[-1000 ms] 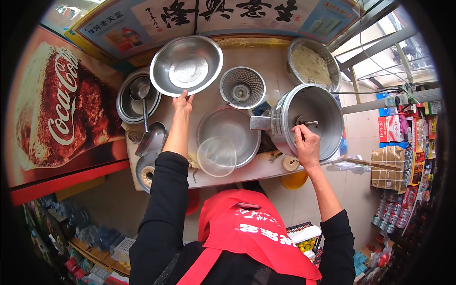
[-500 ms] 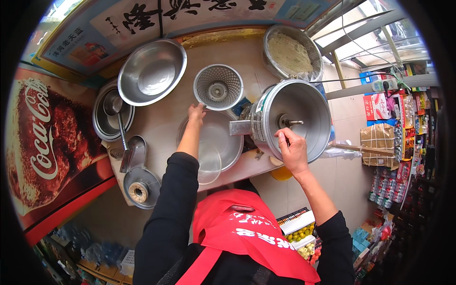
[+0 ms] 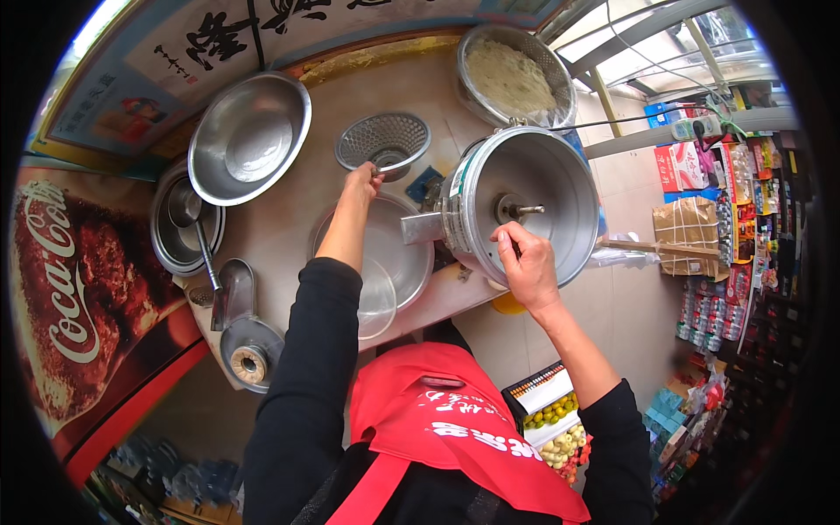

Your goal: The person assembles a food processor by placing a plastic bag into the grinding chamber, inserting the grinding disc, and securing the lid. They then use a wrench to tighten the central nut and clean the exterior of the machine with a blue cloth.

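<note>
My left hand [image 3: 362,180] is closed on the near rim of a perforated metal basket [image 3: 383,138], which tilts above the table. Below that hand sits a wide, pale basin [image 3: 409,249], with a round translucent piece [image 3: 377,306] at its near side. My right hand [image 3: 530,265] is closed, thumb and fingers pressed together, in front of the open metal drum [image 3: 564,179] of a machine; what it may hold is hidden. A short shaft [image 3: 528,210] sticks out from the drum's centre. A flat metal spout [image 3: 423,229] juts from the machine's left side.
Steel bowls [image 3: 250,140] and a ladle [image 3: 185,206] lie at the left. Nearer is a metal part with a round hub [image 3: 249,363]. A mesh-sided tub of pale, crumbly stuff [image 3: 512,79] stands far right. A cable [image 3: 630,120] runs right; packed shelves [image 3: 744,227] line that side.
My left hand has closed on the basket's rim, and the basket has gone from facing up to tilted. My right hand stays near the drum. The whole view has shifted a little.
</note>
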`<state>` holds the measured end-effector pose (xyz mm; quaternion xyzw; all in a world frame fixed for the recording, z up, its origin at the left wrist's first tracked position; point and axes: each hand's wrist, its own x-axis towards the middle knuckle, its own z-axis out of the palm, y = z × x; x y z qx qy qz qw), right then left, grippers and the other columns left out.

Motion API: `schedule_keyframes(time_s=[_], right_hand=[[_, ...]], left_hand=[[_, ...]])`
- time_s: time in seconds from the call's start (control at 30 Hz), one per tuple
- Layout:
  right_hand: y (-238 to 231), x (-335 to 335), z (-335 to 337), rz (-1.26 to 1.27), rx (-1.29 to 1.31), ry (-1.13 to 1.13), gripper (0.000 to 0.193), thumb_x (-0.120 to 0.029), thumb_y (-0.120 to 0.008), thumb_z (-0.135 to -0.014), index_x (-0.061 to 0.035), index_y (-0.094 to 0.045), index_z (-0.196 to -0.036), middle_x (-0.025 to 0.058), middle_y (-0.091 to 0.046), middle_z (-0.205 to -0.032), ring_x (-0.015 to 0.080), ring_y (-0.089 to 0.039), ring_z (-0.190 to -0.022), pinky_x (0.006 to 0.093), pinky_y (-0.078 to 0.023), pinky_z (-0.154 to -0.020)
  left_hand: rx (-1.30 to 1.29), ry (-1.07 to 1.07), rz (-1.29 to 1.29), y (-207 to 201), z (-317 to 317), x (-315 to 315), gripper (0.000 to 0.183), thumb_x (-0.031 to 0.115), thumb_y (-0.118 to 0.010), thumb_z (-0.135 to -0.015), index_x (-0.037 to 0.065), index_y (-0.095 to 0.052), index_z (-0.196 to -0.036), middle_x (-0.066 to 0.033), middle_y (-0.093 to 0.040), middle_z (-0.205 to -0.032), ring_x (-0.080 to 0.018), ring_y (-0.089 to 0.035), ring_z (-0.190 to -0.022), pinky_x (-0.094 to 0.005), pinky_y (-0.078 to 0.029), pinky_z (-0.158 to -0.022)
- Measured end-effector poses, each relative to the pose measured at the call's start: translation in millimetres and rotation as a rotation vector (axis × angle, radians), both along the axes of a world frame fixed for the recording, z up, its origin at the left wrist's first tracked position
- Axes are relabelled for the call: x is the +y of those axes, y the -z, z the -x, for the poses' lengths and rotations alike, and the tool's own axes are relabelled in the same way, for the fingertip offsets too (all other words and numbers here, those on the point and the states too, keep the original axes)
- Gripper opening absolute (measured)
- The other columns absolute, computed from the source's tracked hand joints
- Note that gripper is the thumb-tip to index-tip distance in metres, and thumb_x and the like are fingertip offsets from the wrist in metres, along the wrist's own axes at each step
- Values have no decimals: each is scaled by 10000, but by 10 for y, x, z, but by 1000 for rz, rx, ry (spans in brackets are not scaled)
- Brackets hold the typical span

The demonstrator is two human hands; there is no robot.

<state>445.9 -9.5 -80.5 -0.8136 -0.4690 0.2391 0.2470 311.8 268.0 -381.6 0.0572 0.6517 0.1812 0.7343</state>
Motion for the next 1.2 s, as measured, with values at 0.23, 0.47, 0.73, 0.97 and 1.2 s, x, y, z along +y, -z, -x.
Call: schedule_keyframes(time_s=[0.23, 0.47, 0.73, 0.97, 1.2], right_hand=[[30, -10, -10, -52, -28, -20, 171, -195, -571, -967, -62, -660, -906, 129, -662, -701, 331, -658, -657, 422, -484, -607], [77, -23, -12, -118, -35, -29, 199, -202, -567, -982, -60, -664, -882, 139, -625, -640, 333, -632, -603, 425, -461, -575], [132, -41, -21, -176, -63, -29, 234, -205, -552, -990, -39, -668, -874, 121, -599, -623, 280, -601, -587, 400, -449, -568], [162, -48, -13, -252, -101, -77, 228, -165, -555, -990, -15, -666, -860, 94, -533, -557, 182, -531, -500, 346, -405, -514], [118, -51, -8, -236, -115, -103, 229, -198, -559, -987, -36, -675, -873, 140, -588, -628, 279, -578, -570, 399, -443, -567]], left_hand=[[-199, -8, -247, -237, 861, -707, 110, 77, -649, -882, 21, -571, -937, -93, -621, -807, -177, -594, -623, -238, -390, -403], [-304, -11, -373, -478, 1611, -1332, 273, 66, -639, -888, 92, -574, -1152, -57, -725, -1017, -137, -610, -668, -246, -390, -452], [-215, -38, -461, -578, 2142, -1868, 184, 109, -643, -910, 81, -642, -1091, -17, -704, -922, -124, -633, -664, -231, -467, -461], [-192, -91, -433, -716, 2461, -2240, 155, 113, -647, -905, 93, -638, -1058, -14, -678, -859, -122, -622, -645, -232, -468, -460], [206, 5, -468, -363, 1984, -2464, 165, 112, -605, -918, 32, -633, -1060, -40, -679, -855, -146, -611, -593, -239, -489, -421]])
